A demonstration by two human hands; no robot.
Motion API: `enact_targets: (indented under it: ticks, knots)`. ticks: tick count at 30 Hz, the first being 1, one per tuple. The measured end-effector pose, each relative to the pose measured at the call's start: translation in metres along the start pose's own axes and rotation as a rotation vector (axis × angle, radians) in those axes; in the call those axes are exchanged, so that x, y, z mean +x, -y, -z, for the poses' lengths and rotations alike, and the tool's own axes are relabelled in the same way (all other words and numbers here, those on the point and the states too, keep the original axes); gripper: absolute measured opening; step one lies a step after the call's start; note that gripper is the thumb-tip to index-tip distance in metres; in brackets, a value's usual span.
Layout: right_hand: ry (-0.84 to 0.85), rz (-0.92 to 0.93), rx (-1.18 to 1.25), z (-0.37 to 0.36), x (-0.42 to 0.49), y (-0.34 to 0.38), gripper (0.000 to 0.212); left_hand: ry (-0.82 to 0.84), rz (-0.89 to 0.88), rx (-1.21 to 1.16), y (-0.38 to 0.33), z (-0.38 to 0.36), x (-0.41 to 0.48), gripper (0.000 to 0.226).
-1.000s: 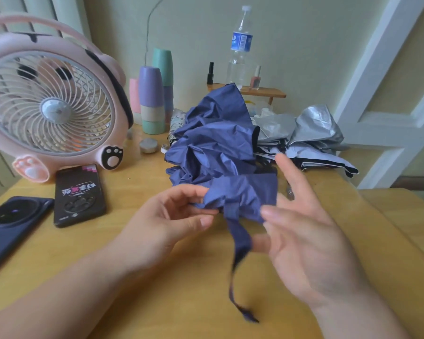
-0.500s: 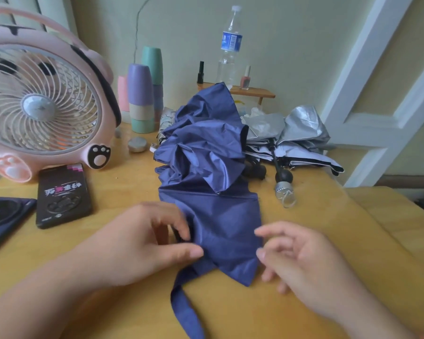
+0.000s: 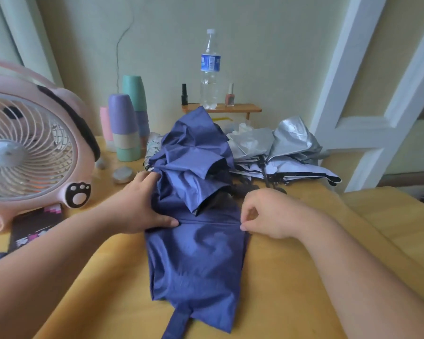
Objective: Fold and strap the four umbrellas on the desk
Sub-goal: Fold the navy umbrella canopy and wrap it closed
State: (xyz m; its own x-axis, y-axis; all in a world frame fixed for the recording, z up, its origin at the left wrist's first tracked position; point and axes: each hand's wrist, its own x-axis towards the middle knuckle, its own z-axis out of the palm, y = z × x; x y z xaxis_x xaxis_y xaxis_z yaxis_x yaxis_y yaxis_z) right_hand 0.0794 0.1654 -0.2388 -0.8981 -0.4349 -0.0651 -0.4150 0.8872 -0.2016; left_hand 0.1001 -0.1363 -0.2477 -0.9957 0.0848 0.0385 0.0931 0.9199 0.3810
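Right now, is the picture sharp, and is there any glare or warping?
Head view: soft, even light, no hard shadows; the silver umbrella shows mild sheen; the white door frame leans and the pink fan bulges from the wide lens; the blue umbrella is fairly sharp.

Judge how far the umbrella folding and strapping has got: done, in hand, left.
Done: nothing looks strapped yet. In hand: the blue umbrella, one panel smoothed flat on the desk; the left hand presses its left edge, the right hand pinches the right edge. Its strap lies loose. Left: the silver umbrella behind lies crumpled; others are mostly hidden.
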Motion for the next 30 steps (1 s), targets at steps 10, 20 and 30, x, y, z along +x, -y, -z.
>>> enact_targets:
  ticks: [10,20,30]
  knots:
    - [0.030,0.007,0.237,-0.007,0.000,-0.019,0.035,-0.106,-0.099,0.305,0.006,0.001,0.049,0.122]
    - [0.048,-0.019,0.171,-0.001,-0.010,-0.017,0.031,-0.023,-0.218,0.178,-0.001,-0.001,0.020,0.106]
    - [-0.037,-0.017,0.036,-0.003,-0.006,-0.014,0.027,-0.011,-0.047,-0.495,0.018,-0.015,-0.006,0.043]
